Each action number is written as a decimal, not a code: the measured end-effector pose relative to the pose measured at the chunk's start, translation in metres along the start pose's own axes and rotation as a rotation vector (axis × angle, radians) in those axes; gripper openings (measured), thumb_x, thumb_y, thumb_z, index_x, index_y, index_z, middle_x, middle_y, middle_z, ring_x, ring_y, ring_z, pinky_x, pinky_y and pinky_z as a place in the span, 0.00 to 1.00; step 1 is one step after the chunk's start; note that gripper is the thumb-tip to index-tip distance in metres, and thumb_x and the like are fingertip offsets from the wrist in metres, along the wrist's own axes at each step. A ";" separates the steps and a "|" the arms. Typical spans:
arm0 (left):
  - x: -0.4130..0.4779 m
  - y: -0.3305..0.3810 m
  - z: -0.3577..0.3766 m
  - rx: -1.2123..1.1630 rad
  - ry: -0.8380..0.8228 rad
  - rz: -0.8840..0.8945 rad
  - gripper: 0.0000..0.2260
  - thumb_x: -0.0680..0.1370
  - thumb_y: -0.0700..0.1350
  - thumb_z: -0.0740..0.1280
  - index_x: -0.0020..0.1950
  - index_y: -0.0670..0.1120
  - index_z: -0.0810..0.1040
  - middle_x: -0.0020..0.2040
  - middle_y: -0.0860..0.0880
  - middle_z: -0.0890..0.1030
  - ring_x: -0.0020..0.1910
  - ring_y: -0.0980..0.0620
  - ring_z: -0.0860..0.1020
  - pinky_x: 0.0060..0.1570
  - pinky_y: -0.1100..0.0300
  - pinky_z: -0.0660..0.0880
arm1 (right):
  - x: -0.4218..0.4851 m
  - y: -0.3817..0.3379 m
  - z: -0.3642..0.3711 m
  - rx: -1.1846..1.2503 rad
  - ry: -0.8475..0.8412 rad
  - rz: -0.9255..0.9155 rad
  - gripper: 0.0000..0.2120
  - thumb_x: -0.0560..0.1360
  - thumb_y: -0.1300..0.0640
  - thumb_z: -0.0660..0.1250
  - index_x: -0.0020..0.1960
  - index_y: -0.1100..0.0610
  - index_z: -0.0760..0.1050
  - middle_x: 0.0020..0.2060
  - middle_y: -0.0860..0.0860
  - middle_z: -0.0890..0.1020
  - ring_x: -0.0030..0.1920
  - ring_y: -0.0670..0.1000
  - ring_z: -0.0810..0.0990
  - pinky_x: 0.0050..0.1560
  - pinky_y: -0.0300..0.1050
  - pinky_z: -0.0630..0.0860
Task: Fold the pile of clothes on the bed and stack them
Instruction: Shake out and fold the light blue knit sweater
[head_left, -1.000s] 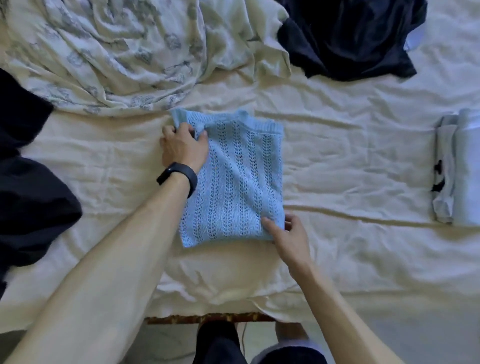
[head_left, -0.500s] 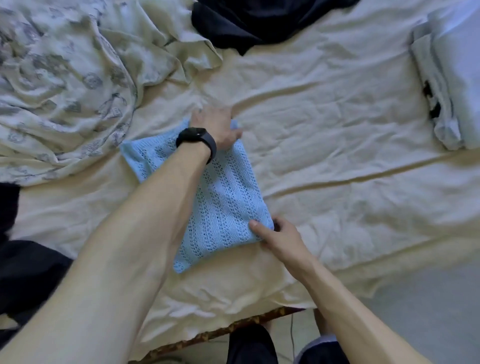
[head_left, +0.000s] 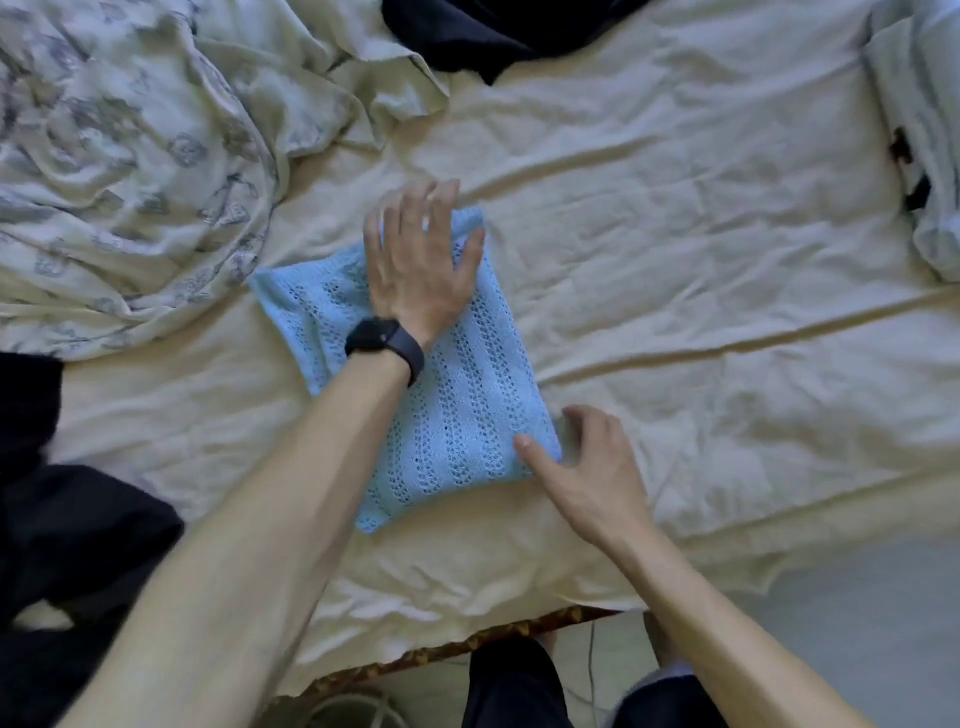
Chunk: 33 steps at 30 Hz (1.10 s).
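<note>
A folded light-blue knit garment (head_left: 467, 410) lies on the cream bed sheet (head_left: 701, 291), turned at an angle. My left hand (head_left: 421, 260), with a black watch on the wrist, lies flat on the garment's far end with its fingers spread. My right hand (head_left: 592, 467) is at the garment's near right corner, thumb on the knit and fingers curled at the edge. A stack of folded pale clothes (head_left: 919, 130) sits at the right edge of the view.
A crumpled patterned sheet (head_left: 130, 156) is bunched at the far left. Dark garments lie at the top centre (head_left: 498, 36) and at the left edge (head_left: 62, 530). The bed's near edge (head_left: 467, 644) runs just in front of my legs.
My left hand has moved from the garment's far left corner to its far end and has flattened out. The view has swung right, so the folded stack shows more.
</note>
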<state>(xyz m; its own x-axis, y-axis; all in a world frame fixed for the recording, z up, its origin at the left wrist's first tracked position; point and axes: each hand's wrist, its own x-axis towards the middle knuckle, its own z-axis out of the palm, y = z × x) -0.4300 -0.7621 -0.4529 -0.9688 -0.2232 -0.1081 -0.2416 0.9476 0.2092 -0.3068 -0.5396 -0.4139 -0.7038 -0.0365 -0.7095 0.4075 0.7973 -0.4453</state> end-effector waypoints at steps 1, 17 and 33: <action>-0.023 0.000 -0.005 -0.036 0.035 -0.024 0.24 0.82 0.58 0.58 0.75 0.49 0.70 0.75 0.46 0.70 0.74 0.45 0.67 0.74 0.43 0.57 | 0.002 -0.006 -0.005 -0.003 0.074 -0.069 0.29 0.75 0.37 0.70 0.68 0.55 0.73 0.62 0.50 0.76 0.65 0.52 0.73 0.67 0.47 0.66; -0.170 -0.009 0.029 -0.046 -0.198 -0.251 0.29 0.76 0.64 0.59 0.76 0.56 0.66 0.79 0.45 0.61 0.78 0.37 0.57 0.70 0.35 0.56 | 0.141 -0.122 0.048 -0.732 0.051 -0.718 0.31 0.81 0.34 0.47 0.82 0.37 0.44 0.83 0.46 0.42 0.82 0.50 0.37 0.79 0.64 0.39; -0.066 -0.098 0.020 0.013 -0.086 -0.132 0.28 0.82 0.64 0.49 0.81 0.61 0.48 0.83 0.48 0.47 0.81 0.45 0.45 0.76 0.35 0.42 | 0.040 -0.033 0.047 -0.499 0.176 -0.501 0.45 0.74 0.28 0.58 0.83 0.51 0.54 0.82 0.58 0.51 0.82 0.57 0.47 0.80 0.53 0.46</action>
<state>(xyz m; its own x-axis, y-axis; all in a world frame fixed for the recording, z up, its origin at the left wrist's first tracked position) -0.3415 -0.8353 -0.4861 -0.9202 -0.3260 -0.2167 -0.3652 0.9143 0.1753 -0.3212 -0.5961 -0.4537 -0.8365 -0.4056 -0.3684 -0.2726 0.8913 -0.3622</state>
